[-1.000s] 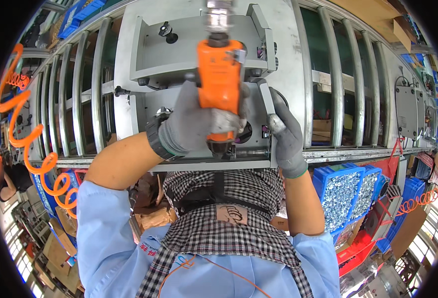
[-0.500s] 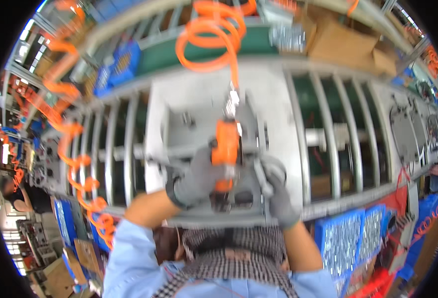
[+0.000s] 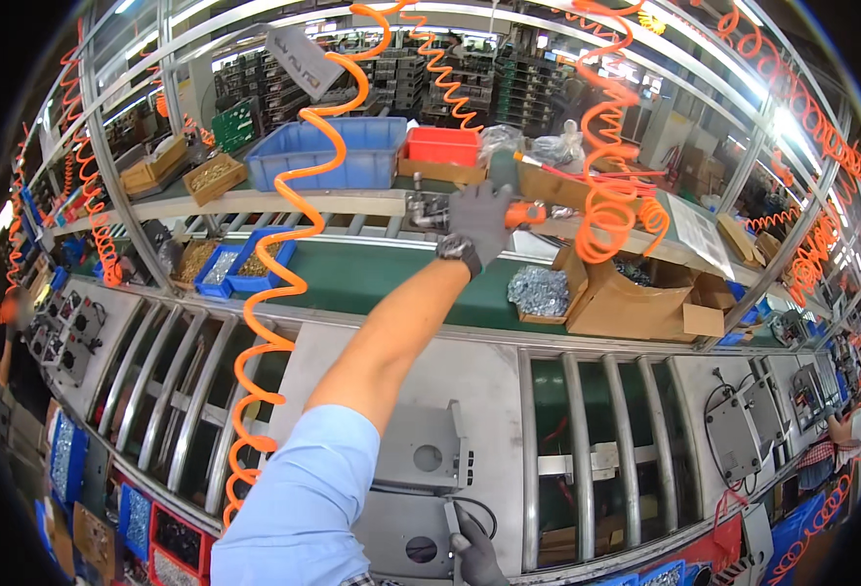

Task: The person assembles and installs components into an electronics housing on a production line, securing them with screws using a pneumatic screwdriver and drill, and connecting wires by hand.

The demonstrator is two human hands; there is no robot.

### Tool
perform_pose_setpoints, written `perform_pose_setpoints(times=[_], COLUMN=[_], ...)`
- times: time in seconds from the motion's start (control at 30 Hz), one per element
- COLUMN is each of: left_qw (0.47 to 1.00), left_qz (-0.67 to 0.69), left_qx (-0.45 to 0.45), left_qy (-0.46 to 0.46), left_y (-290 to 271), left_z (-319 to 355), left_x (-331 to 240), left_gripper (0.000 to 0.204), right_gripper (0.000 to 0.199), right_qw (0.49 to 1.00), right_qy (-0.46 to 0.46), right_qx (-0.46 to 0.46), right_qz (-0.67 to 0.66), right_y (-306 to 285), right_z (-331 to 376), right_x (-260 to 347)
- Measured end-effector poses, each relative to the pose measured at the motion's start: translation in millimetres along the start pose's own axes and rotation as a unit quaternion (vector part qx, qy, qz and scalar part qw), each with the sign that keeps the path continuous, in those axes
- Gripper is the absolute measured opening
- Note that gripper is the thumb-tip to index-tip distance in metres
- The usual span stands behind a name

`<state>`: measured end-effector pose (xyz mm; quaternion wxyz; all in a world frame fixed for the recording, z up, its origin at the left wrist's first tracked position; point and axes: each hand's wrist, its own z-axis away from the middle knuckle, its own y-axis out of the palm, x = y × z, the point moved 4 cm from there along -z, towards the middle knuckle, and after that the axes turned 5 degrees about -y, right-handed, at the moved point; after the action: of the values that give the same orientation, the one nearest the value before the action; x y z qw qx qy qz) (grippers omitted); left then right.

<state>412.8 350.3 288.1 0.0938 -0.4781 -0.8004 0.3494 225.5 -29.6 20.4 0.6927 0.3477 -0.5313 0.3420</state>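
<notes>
My left arm reaches far forward over the bench to the raised shelf. There my gloved left hand (image 3: 484, 223) is closed over an orange air screwdriver (image 3: 525, 214); its metal and black end sticks out to the left of the fingers. Low in view, my gloved right hand (image 3: 477, 555) grips the right edge of a grey sheet-metal case (image 3: 391, 523) with a round hole. A black cable loops beside that hand. Just beyond lies a second grey metal panel (image 3: 406, 439), also with a round hole. My sleeve hides part of the case.
Steel rollers (image 3: 581, 459) flank the metal work plate (image 3: 494, 410). Past it runs a green belt (image 3: 382, 283) with blue trays of small parts (image 3: 255, 269) and an open cardboard box (image 3: 635, 311). A blue bin (image 3: 328, 156) stands on the shelf. Orange coiled hoses (image 3: 279, 264) hang down.
My left hand has carried the orange air screwdriver from above the grey case forward to the shelf. My right hand stays at the case's right side. The view has tilted up.
</notes>
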Motion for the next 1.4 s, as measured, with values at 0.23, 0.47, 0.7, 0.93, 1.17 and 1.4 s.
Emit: perform_pose_setpoints(times=[0.23, 0.47, 0.7, 0.93, 1.17, 1.4], left_qw=[0.997, 0.76, 0.687, 0.709, 0.699, 0.705], left_qz=[0.058, 0.288, 0.338, 0.296, 0.3, 0.348], left_qx=[-0.053, 0.357, 0.413, 0.519, 0.551, 0.421], left_qy=[0.012, 0.461, 0.494, 0.375, 0.343, 0.452], left_y=[33.5, -71.0, -86.6, -93.1, -123.1, -135.5], left_z=[55.3, 268.5, 347.6, 329.4, 327.9, 336.9], left_x=[-76.4, -237.1, -228.9, -211.3, -208.7, -217.0], left_gripper=[0.071, 0.039, 0.033, 0.035, 0.033, 0.024], right_gripper=[0.048, 0.035, 0.027, 0.032, 0.032, 0.029], right_qw=[0.942, 0.803, 0.166, 0.362, 0.36, 0.293], right_qy=[-0.203, -0.297, 0.234, 0.577, 0.589, 0.119], right_qx=[0.003, -0.381, -0.822, -0.723, -0.714, -0.941], right_qz=[0.267, 0.35, 0.492, 0.117, 0.117, 0.122], right_y=[-17.5, -60.1, -125.8, -127.7, -152.6, -117.2], right_z=[17.0, 115.5, 603.4, 679.2, 669.9, 696.4], right_x=[-8.0, 25.9, -55.3, -91.1, -91.3, -148.4])
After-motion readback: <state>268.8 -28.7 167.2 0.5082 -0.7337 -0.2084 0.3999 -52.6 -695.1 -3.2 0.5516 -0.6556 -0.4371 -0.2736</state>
